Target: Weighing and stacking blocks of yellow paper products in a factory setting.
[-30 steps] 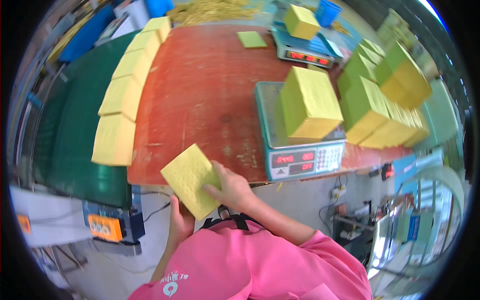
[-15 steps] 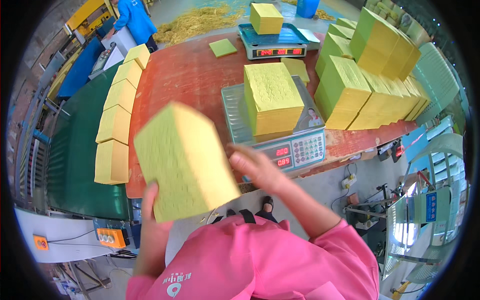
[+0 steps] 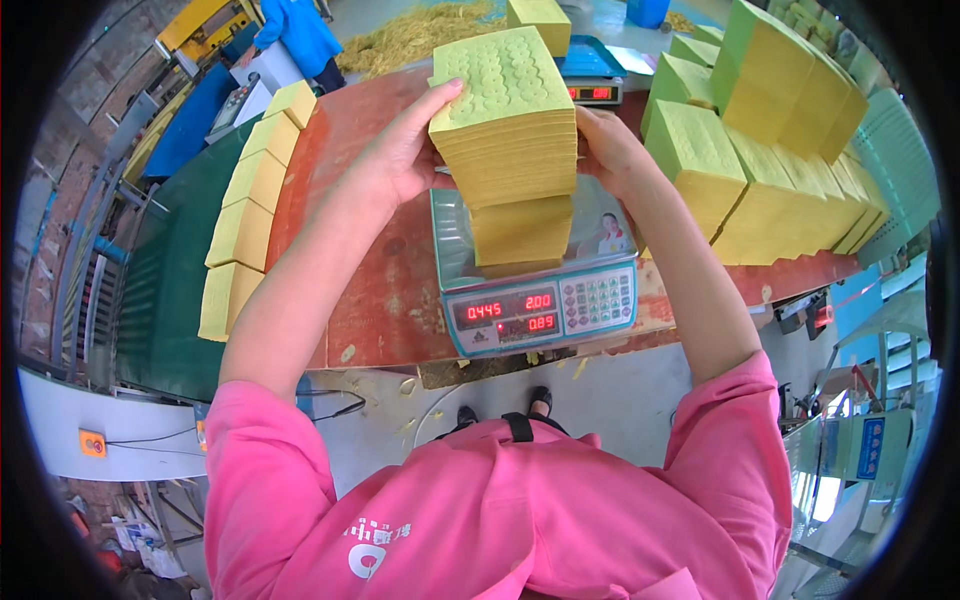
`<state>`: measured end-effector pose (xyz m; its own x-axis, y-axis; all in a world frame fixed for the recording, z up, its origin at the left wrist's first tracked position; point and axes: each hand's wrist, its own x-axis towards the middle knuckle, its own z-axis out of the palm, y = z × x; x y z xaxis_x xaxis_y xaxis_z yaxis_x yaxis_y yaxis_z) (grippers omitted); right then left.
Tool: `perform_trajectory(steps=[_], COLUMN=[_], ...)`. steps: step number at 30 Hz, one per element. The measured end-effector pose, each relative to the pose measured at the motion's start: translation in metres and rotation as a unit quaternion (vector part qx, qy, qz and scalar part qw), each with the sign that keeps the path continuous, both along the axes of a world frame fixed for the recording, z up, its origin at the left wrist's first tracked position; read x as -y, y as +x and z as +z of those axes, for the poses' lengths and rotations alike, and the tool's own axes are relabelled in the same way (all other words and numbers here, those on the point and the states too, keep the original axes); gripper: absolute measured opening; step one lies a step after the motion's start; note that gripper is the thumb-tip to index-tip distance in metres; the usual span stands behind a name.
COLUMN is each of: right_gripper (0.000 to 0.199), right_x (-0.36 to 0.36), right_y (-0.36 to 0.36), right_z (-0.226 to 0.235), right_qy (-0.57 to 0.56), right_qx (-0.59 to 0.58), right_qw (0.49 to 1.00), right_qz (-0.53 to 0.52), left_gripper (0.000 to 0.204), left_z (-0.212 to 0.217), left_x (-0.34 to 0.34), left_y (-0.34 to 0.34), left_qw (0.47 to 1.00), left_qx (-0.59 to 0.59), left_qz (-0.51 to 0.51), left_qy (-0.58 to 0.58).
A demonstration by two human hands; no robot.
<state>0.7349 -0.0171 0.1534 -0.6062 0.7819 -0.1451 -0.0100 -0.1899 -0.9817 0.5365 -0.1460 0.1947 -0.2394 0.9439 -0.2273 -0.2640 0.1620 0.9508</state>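
Observation:
I hold a thick block of yellow paper sheets (image 3: 505, 130) between both hands; its top face is embossed with rows of rounded marks. My left hand (image 3: 408, 150) grips its left side, thumb on the top edge. My right hand (image 3: 612, 150) is closed against its right side, fingertips partly hidden behind it. Directly under it, a second yellow paper block (image 3: 522, 232) stands on the digital scale (image 3: 460, 285) with lit red digits. Whether the two blocks touch, I cannot tell.
On the red table (image 3: 365, 320), several paper blocks (image 3: 765, 190) are piled at right. Behind, another scale (image 3: 592, 70) bears one more block (image 3: 540, 22). A row of blocks (image 3: 243, 235) lines the green surface (image 3: 170, 300) at left. A person in blue (image 3: 298, 40) stands far left.
The block in my left hand has moved right and away from me, over the one on the scale. My right hand has taken hold of its other side.

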Motion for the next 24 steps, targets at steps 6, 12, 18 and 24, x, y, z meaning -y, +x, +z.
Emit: perform_trajectory(steps=[6,12,18,24], right_gripper=[0.035,0.033,0.039,0.058], right_x=[0.000,0.000,-0.003,-0.008], right_y=[0.006,0.006,0.007,0.003], right_z=[-0.014,-0.021,-0.035,-0.079], right_qy=[-0.003,0.001,0.062,0.050], right_qx=[-0.004,0.008,0.021,-0.073], right_qw=[1.000,1.000,0.998,0.995], right_qz=[0.015,0.001,-0.002,-0.035], left_gripper=[0.077,0.075,0.078,0.073], left_z=[-0.009,-0.010,-0.011,-0.096], left_x=[0.002,0.005,0.008,-0.012], left_y=[0.004,0.009,0.013,-0.007], left_qw=[0.999,0.995,0.987,0.986], left_qx=[-0.040,-0.092,-0.155,-0.059], left_qz=[-0.002,-0.001,0.017,0.116], left_qy=[-0.001,-0.028,-0.047,0.106])
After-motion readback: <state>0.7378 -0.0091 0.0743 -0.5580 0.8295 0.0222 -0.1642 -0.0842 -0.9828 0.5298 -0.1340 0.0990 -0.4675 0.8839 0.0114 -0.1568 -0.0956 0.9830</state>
